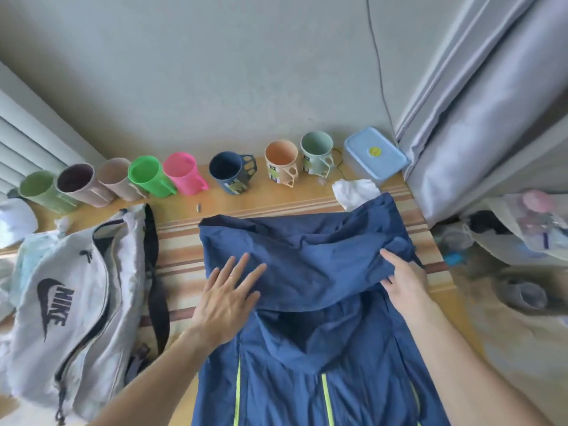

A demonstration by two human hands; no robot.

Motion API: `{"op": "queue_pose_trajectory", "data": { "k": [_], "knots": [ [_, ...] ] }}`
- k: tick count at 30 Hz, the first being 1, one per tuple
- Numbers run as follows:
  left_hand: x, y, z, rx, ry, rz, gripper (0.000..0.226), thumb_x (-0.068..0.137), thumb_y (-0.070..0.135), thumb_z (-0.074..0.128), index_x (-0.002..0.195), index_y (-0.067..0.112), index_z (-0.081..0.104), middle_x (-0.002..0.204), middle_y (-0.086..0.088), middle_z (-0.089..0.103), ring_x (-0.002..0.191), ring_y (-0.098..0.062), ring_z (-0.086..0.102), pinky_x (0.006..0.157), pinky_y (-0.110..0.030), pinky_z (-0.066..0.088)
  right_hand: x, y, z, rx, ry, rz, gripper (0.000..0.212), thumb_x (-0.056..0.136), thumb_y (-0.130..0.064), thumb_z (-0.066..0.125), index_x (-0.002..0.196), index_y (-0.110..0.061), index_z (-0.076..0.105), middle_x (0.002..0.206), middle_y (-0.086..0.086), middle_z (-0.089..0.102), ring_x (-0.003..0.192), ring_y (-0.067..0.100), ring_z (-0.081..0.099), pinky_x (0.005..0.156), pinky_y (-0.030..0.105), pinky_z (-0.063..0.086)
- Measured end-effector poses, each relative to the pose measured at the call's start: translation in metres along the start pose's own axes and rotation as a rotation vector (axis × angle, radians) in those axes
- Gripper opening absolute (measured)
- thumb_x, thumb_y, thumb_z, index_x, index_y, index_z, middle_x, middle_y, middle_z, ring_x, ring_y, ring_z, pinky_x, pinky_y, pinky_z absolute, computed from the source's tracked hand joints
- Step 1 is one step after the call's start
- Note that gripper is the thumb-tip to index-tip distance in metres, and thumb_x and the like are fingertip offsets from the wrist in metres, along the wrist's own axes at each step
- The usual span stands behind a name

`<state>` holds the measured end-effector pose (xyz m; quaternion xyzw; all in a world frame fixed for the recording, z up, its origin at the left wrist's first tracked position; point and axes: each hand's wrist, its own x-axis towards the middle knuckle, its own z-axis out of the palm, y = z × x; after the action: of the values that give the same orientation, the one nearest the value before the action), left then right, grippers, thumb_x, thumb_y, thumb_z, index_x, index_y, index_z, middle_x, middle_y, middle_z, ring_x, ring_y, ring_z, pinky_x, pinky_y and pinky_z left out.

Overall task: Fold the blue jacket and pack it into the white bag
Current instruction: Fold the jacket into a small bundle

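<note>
On the striped table (181, 256) lies the jacket (307, 262), blue with yellow-green zips, its far part folded back toward the wearer over the rest; near its middle the left hand (227, 298) rests flat on the folded cloth, its fingers (242, 265) spread wide and straight, pressing down and gripping nothing; at the jacket's right edge the right hand (405, 281) has its fingers closed on a bunch of the blue cloth, thumb on top, the rest hidden under the fabric; left of the jacket and apart from it lies the bag (76, 309), white with a dark logo, its zip open and a dark strap (153, 272) running along its right side; along the table's far edge stands a row of cups (181, 173), and right of them a box (373, 155) with a blue lid; a white cloth (353, 190) lies just beyond the jacket's far right corner.
</note>
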<state>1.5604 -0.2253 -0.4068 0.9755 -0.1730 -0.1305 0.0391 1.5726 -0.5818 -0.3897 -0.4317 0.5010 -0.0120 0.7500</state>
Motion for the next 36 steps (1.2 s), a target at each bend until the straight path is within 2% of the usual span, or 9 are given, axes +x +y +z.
{"op": "queue_pose_trajectory", "data": {
  "k": [4, 8, 11, 14, 18, 24, 28, 30, 36],
  "knots": [
    [0.003, -0.025, 0.016, -0.112, -0.269, -0.25, 0.055, 0.099, 0.048, 0.012, 0.15, 0.041, 0.027, 0.17, 0.003, 0.01, 0.155, -0.038, 0.01, 0.117, -0.051, 0.032, 0.007, -0.032, 0.0, 0.074, -0.062, -0.133, 0.033, 0.088, 0.006, 0.061, 0.103, -0.023, 0.066, 0.112, 0.003, 0.072, 0.102, 0.022, 0.069, 0.089, 0.034, 0.055],
    [0.007, -0.006, 0.01, -0.143, -0.129, -0.517, 0.058, 0.102, 0.052, 0.024, 0.157, 0.033, 0.026, 0.17, -0.008, 0.013, 0.154, -0.033, 0.016, 0.12, -0.048, 0.027, 0.032, -0.033, -0.016, -0.163, 0.271, -0.177, 0.039, 0.071, 0.003, 0.052, 0.105, -0.015, 0.059, 0.112, 0.012, 0.066, 0.1, 0.032, 0.063, 0.098, 0.053, 0.053],
    [0.021, 0.015, 0.009, -0.045, 0.103, -0.22, 0.056, 0.103, 0.047, 0.03, 0.157, 0.032, 0.029, 0.169, -0.008, 0.016, 0.156, -0.032, 0.012, 0.119, -0.05, 0.028, 0.028, -0.021, -0.024, -0.681, 0.314, -0.718, 0.041, 0.081, -0.017, 0.064, 0.121, -0.017, 0.058, 0.119, 0.009, 0.063, 0.111, 0.032, 0.059, 0.102, 0.049, 0.047],
    [0.035, 0.029, 0.024, 0.024, -0.03, -0.068, 0.057, 0.103, 0.051, 0.024, 0.159, 0.042, 0.016, 0.171, -0.001, 0.004, 0.157, -0.029, 0.004, 0.121, -0.049, 0.023, 0.046, 0.008, -0.035, -1.305, -0.104, -1.269, 0.043, 0.098, -0.028, 0.058, 0.139, -0.016, 0.055, 0.148, 0.017, 0.05, 0.141, 0.035, 0.042, 0.113, 0.048, 0.036],
    [0.031, 0.031, 0.044, -0.018, -0.185, -0.38, 0.062, 0.101, 0.057, 0.022, 0.159, 0.042, 0.008, 0.171, -0.005, 0.006, 0.156, -0.031, 0.01, 0.122, -0.048, 0.022, 0.074, 0.037, -0.05, -1.971, -0.339, -1.037, 0.059, 0.102, -0.044, 0.037, 0.159, -0.03, 0.026, 0.17, 0.01, 0.015, 0.156, 0.036, 0.013, 0.123, 0.049, 0.019],
    [-0.041, 0.043, 0.039, -0.144, -0.008, -0.513, 0.068, 0.099, 0.055, 0.041, 0.159, 0.035, 0.017, 0.168, -0.012, 0.016, 0.151, -0.035, 0.024, 0.115, -0.048, 0.035, 0.043, 0.049, -0.086, -1.489, -0.156, -1.069, 0.059, 0.098, -0.039, 0.057, 0.149, -0.014, 0.044, 0.157, 0.023, 0.037, 0.143, 0.041, 0.037, 0.111, 0.052, 0.04],
    [-0.111, 0.036, 0.051, -0.345, -0.099, -0.826, 0.081, 0.093, 0.05, 0.056, 0.157, 0.017, 0.02, 0.151, -0.024, 0.039, 0.137, -0.041, 0.041, 0.11, -0.05, 0.038, 0.002, 0.065, -0.154, -1.405, 0.023, -0.904, 0.064, 0.089, -0.049, 0.062, 0.138, -0.009, 0.052, 0.115, 0.016, 0.06, 0.107, 0.037, 0.057, 0.089, 0.048, 0.049],
    [-0.142, 0.031, 0.063, -0.367, -0.147, -0.893, 0.076, 0.088, 0.048, 0.063, 0.149, 0.01, 0.036, 0.137, -0.023, 0.049, 0.131, -0.041, 0.046, 0.109, -0.048, 0.04, -0.015, 0.081, -0.187, -1.393, 0.035, -0.85, 0.062, 0.084, -0.038, 0.076, 0.134, -0.009, 0.055, 0.103, 0.015, 0.061, 0.099, 0.039, 0.059, 0.083, 0.05, 0.051],
    [-0.194, 0.036, 0.079, -0.517, -0.203, -0.968, 0.038, 0.086, 0.043, 0.067, 0.11, 0.019, 0.049, 0.101, -0.004, 0.062, 0.097, -0.032, 0.065, 0.075, -0.04, 0.052, -0.058, 0.121, -0.238, -1.285, -0.06, -0.611, 0.057, 0.087, -0.024, 0.076, 0.138, -0.019, 0.05, 0.12, 0.005, 0.065, 0.11, 0.038, 0.063, 0.081, 0.044, 0.051]
  ]
}}
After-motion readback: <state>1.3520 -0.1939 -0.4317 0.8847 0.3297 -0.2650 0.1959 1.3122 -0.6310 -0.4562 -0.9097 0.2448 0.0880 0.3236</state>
